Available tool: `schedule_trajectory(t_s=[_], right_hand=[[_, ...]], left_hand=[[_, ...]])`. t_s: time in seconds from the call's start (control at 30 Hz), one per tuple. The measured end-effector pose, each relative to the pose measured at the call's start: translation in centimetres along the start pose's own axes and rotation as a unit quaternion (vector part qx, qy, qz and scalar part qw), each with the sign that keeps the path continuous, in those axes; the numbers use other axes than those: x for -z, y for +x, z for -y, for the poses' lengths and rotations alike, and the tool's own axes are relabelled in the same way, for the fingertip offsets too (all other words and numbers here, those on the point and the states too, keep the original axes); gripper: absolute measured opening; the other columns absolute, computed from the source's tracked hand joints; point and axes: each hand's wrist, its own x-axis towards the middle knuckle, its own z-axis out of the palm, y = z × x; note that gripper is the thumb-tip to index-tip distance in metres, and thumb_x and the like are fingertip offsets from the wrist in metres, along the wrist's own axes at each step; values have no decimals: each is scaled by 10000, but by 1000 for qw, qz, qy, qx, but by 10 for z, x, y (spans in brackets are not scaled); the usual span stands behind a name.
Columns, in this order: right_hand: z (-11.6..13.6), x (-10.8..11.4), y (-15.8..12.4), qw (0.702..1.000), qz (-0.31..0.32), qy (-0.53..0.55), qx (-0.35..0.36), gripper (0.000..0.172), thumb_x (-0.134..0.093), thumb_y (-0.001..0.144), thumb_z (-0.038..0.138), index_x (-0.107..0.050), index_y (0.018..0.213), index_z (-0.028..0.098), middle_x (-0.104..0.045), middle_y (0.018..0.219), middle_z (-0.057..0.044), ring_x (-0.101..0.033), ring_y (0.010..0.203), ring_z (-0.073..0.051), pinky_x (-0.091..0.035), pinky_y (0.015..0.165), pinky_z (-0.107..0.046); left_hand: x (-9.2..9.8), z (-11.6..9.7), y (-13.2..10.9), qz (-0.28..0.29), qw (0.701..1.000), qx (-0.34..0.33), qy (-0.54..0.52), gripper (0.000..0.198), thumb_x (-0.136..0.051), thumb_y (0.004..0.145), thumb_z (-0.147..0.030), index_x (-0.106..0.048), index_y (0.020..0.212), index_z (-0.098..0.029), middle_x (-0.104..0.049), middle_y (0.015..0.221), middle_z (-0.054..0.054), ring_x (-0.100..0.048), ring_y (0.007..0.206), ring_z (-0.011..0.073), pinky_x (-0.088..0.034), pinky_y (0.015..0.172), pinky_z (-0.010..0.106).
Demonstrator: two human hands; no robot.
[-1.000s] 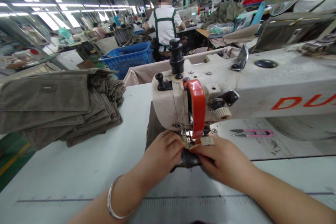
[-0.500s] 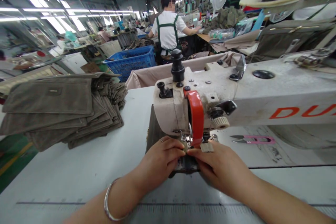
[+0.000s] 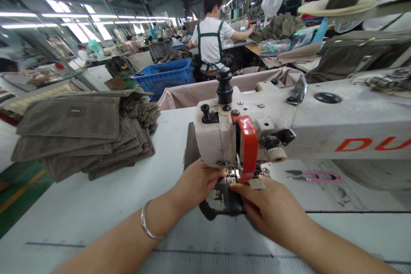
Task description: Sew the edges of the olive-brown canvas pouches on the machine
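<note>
A white sewing machine [image 3: 214, 137] with an orange guard [image 3: 249, 147] stands over the work. A grey-brown fabric piece [image 3: 191, 143] lies left of and partly behind its head, mostly hidden. My left hand [image 3: 197, 182] is closed at the left of the presser foot [image 3: 233, 173], fingertips pinched on the fabric's edge. My right hand [image 3: 269, 201] is closed at the right front of the foot, thumb and forefinger close together. Whatever lies between those fingers is hidden. A dark metal plate [image 3: 221, 205] shows between the hands.
A stack of grey-brown fabric pieces [image 3: 69, 122] lies at the left of the white table [image 3: 128, 209]. Pink-handled thread snips [image 3: 321, 176] lie under the machine arm. Beyond are a pale cloth-lined trough [image 3: 192, 93], a blue crate [image 3: 165, 78] and a seated co-worker [image 3: 210, 36].
My left hand has shifted slightly forward beside the foot, its fingertips farther from my right hand's. More of the plate shows between the hands. The view has swung a little left.
</note>
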Motion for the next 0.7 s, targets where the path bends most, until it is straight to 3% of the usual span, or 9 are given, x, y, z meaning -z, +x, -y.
schedule_trajectory(t_s=[0.47,0.7], right_hand=[[-1,4,3,1000,14,14,-8,307,-488,860,159,-677,1081,258,-677,984,-54,-620,858,-240,-492,742,-376],[-3,6,4,994,-22,109,-12,208,-460,866,128,-651,914,198,-633,920,-55,-596,863,-208,-471,747,-330]], left_hand=[[-4,3,1,5,999,36,39,217,-556,884,-118,-737,951,-217,-735,994,35,-650,994,240,-543,891,389],[-1,-1,1,14,998,43,43,254,-575,866,-76,-736,994,-225,-735,1045,27,-651,1023,238,-548,898,376]])
